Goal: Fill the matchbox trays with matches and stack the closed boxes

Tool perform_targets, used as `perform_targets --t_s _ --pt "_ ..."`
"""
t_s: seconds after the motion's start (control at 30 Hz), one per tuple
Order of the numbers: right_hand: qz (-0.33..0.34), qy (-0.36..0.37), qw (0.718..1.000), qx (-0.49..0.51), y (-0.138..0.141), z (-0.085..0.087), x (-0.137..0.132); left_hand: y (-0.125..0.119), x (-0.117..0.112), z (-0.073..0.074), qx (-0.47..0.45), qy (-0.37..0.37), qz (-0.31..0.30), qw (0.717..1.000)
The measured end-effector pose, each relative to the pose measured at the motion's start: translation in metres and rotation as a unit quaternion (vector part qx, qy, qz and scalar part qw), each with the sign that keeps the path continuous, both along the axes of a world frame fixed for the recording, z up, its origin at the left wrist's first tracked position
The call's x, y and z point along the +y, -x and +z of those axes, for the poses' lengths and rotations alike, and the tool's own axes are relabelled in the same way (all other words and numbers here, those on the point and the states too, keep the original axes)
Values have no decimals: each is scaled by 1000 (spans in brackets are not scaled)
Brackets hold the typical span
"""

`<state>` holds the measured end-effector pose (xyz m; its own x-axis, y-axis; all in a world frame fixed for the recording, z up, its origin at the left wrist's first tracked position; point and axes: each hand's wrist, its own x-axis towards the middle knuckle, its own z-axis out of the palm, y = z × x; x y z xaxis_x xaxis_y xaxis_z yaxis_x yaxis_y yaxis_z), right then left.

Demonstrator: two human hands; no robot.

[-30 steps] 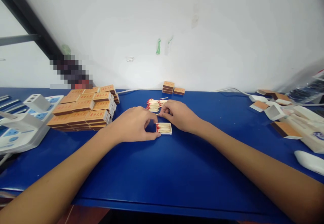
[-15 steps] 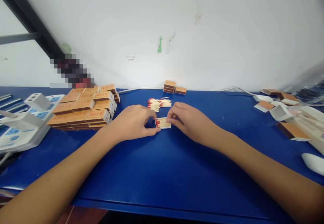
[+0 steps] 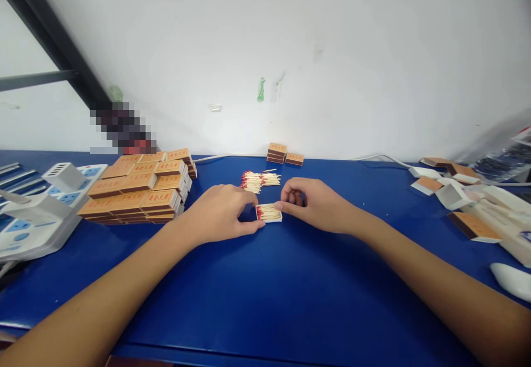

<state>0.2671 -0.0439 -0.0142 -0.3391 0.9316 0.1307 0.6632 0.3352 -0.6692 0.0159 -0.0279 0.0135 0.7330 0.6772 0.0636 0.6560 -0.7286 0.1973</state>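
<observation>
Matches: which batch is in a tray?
The nearer batch, inside the white tray between the left hand and right hand; the farther matches lie loose on the blue table.

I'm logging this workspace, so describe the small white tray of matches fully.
The small white tray is rectangular and open-topped, apparently thin card. It lies flat on the blue table, nearer the viewer than the match pile. Matches lie lengthwise inside, red heads toward the left end. The left hand holds that end between thumb and finger; the right hand is at the far right corner, contact unclear.
</observation>
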Motion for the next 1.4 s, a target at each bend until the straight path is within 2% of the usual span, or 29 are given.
perform_targets --t_s 0.23,0.43,0.7,0.77,0.87,0.97,1.03,1.13,1.23,1.3,1.4 --pt "37 -64 997 -10 9 -8 -6 -1 -2 1 -2 8 -1 1000" --pt "53 -62 997 -6 12 -5 -9 -1 -1 -1 -6 6 -8 1000" --pt "39 -75 996 -6 14 -4 -10 -1 -2 0 4 11 -5 1000" --pt "17 -65 998 2 7 -1 -3 -2 -2 1 7 12 0 1000" --pt "-76 -71 994 15 -12 1 18 -2 -2 0 9 7 -1 1000" --pt "-205 -142 968 -22 -36 -6 51 -1 -2 -1 1 4 -6 1000" --pt "-243 -157 955 -64 -48 -14 73 0 -2 -1 -3 11 -5 1000" --pt "-227 -122 960 -109 -58 -22 99 0 -2 -3 -11 17 2 1000" --pt "-208 -112 965 -114 -62 -23 111 0 -2 -5 -22 24 2 999" --pt "-197 -113 967 -114 -65 -19 108 0 -1 -6 -26 31 -3 999" --pt "-153 -125 972 -126 -74 -13 87 0 0 -7 -24 32 -9 999"
